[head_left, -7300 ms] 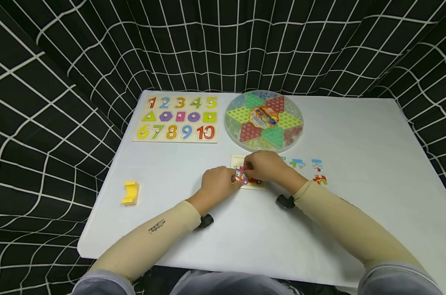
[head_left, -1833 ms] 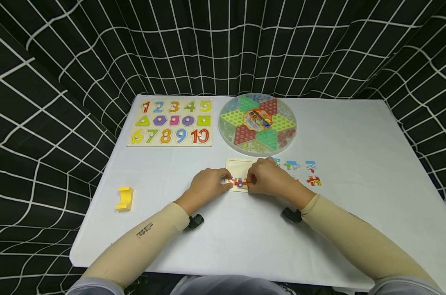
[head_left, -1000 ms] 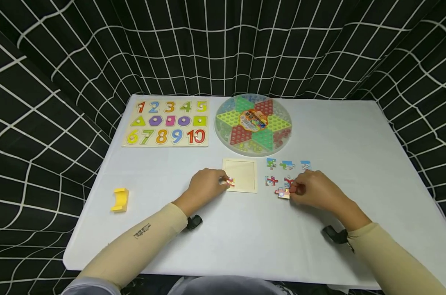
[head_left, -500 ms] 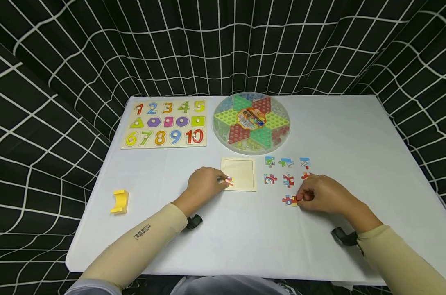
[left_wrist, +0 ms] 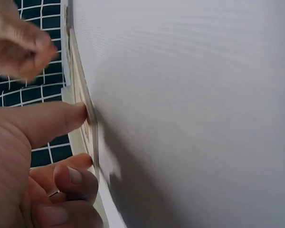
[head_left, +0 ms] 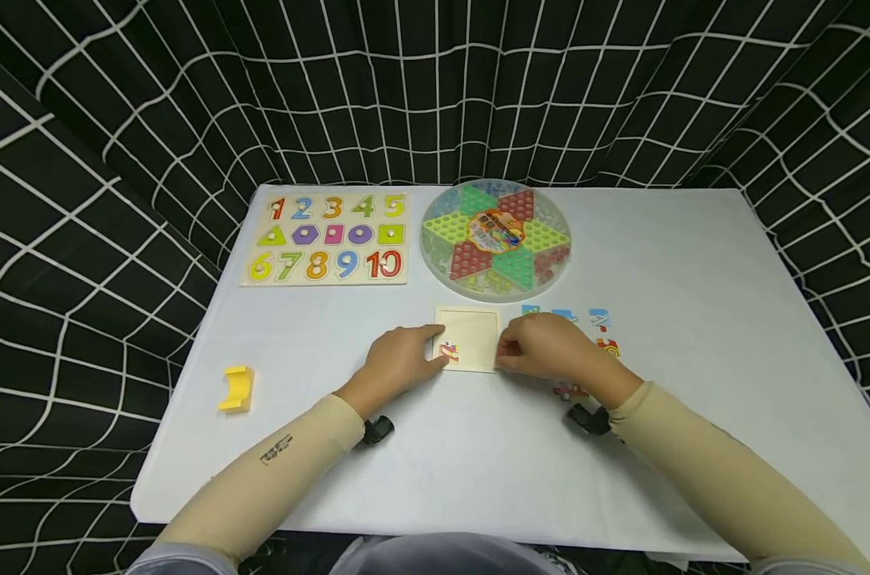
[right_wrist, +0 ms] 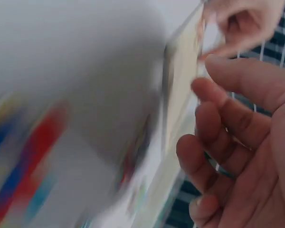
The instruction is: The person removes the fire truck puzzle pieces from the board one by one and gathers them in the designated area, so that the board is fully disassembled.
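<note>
A shallow square wooden puzzle tray (head_left: pixel 470 327) lies near the middle of the table, with one small red-and-yellow jigsaw piece (head_left: pixel 449 351) in its near left corner. My left hand (head_left: pixel 399 363) touches the tray's left edge, thumb and index finger spread apart along it. Close to the tray's right edge is my right hand (head_left: pixel 550 347); the right wrist view shows its fingers (right_wrist: pixel 209 123) loosely bent with nothing between them. Another jigsaw piece (head_left: pixel 570 391) lies below that hand, partly hidden. More pieces, such as a red-and-yellow one (head_left: pixel 609 346), sit behind it, some covered.
A number-and-shape peg board (head_left: pixel 324 239) is at the back left. Beside it stands a round Chinese checkers box (head_left: pixel 495 239). A yellow arched block (head_left: pixel 237 390) is on the left side. The white table (head_left: pixel 693 319) is backed by a black gridded curtain.
My right hand carried a jigsaw piece from the tray to the right, set it down below the others, then came back empty to the tray. My left hand stayed at the tray's left edge.
</note>
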Demonstrator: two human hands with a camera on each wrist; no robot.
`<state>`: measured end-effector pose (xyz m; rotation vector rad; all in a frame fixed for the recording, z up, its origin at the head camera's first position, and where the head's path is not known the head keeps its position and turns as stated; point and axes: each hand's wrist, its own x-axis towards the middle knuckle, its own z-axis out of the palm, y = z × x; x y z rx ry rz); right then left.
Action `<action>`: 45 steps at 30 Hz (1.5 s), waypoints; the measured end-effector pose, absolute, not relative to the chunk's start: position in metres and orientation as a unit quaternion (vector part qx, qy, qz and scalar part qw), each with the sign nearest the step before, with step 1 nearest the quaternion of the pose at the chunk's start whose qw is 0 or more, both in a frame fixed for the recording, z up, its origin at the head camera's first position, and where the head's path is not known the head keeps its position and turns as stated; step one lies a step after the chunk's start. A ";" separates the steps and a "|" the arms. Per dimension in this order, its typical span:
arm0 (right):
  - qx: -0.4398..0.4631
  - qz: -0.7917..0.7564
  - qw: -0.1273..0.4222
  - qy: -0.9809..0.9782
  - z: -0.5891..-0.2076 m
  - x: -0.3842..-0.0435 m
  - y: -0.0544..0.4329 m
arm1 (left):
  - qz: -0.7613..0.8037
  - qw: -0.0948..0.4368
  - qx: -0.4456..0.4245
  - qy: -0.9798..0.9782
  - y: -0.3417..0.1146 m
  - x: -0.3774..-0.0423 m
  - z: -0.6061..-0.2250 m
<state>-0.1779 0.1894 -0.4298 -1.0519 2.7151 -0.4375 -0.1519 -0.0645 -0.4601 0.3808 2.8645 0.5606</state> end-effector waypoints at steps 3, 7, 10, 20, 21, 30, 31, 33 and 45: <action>-0.353 -0.127 0.103 0.921 -0.434 -0.184 0.163 | 0.183 0.102 0.138 0.968 -0.065 -0.151 -0.461; -0.354 -0.104 0.093 0.925 -0.439 -0.189 0.140 | 0.179 0.110 0.146 0.967 -0.067 -0.150 -0.462; -0.354 -0.096 0.088 0.926 -0.440 -0.191 0.130 | 0.172 0.111 0.149 0.967 -0.070 -0.149 -0.463; -0.356 -0.076 0.091 0.927 -0.443 -0.193 0.117 | 0.177 0.115 0.150 0.966 -0.073 -0.148 -0.464; -0.355 -0.076 0.090 0.927 -0.443 -0.193 0.117 | 0.177 0.116 0.149 0.966 -0.073 -0.148 -0.464; -0.348 -0.077 0.078 0.931 -0.439 -0.194 0.114 | 0.174 0.118 0.134 0.968 -0.072 -0.148 -0.463; -0.344 -0.078 0.077 0.933 -0.438 -0.193 0.116 | 0.175 0.120 0.134 0.968 -0.071 -0.148 -0.463; -0.331 -0.083 0.080 0.936 -0.435 -0.191 0.123 | 0.177 0.126 0.131 0.967 -0.070 -0.148 -0.464; -0.289 -0.106 0.118 0.944 -0.427 -0.160 0.202 | 0.163 0.151 0.122 0.967 -0.066 -0.152 -0.457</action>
